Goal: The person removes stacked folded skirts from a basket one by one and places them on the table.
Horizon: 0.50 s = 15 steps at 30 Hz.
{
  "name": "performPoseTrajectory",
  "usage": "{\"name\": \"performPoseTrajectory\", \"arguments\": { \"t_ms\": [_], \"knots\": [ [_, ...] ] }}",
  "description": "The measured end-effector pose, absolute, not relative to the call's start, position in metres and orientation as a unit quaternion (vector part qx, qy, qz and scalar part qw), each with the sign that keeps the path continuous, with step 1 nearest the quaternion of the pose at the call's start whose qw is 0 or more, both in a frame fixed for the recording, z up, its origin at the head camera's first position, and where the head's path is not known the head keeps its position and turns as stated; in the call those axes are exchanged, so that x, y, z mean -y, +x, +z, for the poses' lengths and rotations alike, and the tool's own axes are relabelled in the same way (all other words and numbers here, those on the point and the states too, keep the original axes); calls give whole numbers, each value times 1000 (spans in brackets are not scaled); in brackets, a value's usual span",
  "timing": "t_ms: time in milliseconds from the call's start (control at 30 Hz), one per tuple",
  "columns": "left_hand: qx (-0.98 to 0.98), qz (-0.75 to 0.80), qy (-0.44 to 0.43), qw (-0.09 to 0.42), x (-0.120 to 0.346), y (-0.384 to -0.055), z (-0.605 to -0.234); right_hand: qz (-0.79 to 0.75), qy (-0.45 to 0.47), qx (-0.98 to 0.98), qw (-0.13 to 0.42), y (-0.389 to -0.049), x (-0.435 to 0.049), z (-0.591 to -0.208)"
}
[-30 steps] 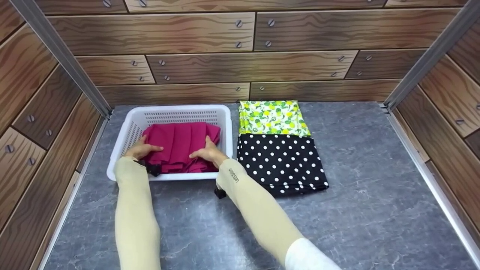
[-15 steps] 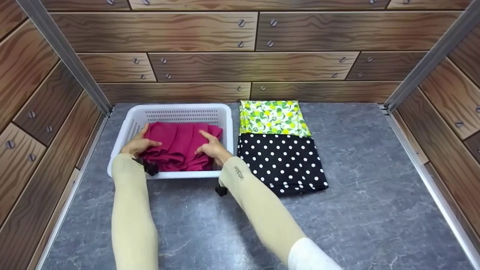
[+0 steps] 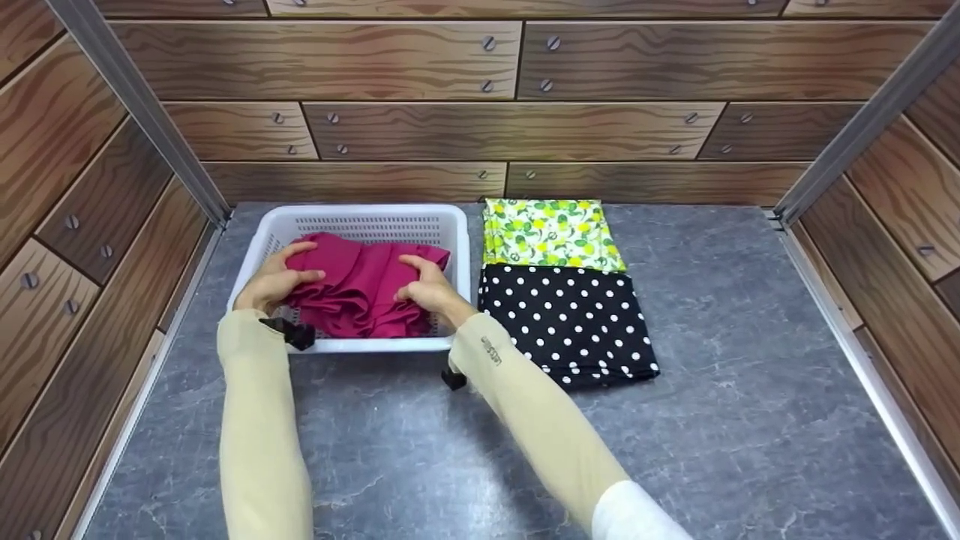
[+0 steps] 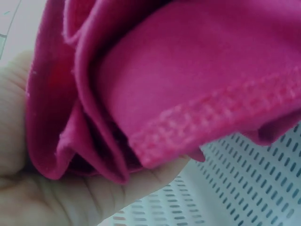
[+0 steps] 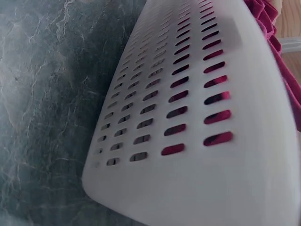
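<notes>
A bundle of folded magenta cloth [image 3: 360, 281] is inside the white plastic basket [image 3: 360, 345]. My left hand [image 3: 271, 283] grips the bundle's left side, its thumb on top and its fingers round the far edge. In the left wrist view, the cloth's stitched hem [image 4: 211, 115] and several loose folds lie in the palm, raised over the basket's slotted floor. At the right side my right hand [image 3: 435, 291] holds the bundle, thumb and a finger on top, other fingers hidden. The right wrist view shows only the basket's outer wall and magenta through its slots.
Right of the basket lie two folded cloths: a black one with white dots [image 3: 562, 322] and, behind it, a lemon-print one [image 3: 551, 234]. The grey marbled tabletop [image 3: 750, 390] is bounded by wood-patterned panels [image 3: 420, 127] at the back and sides.
The cloth bundle has risen and tilted up at its left side, its near edges bunching. My left hand has lifted with it; my right hand has shifted slightly right and back.
</notes>
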<state>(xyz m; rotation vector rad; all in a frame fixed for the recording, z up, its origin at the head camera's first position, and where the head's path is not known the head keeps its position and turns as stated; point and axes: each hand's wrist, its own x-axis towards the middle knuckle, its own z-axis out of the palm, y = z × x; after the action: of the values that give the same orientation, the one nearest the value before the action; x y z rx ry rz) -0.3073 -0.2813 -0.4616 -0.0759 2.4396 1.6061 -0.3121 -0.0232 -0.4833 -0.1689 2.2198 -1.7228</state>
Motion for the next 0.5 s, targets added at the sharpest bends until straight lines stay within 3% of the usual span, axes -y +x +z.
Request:
{"name": "performPoseTrajectory", "arguments": {
  "t_ms": [500],
  "knots": [
    [-804,593,-14,37,276,-288,-431,-646,-107,-743,138,-306,8,-452]
  ]
}}
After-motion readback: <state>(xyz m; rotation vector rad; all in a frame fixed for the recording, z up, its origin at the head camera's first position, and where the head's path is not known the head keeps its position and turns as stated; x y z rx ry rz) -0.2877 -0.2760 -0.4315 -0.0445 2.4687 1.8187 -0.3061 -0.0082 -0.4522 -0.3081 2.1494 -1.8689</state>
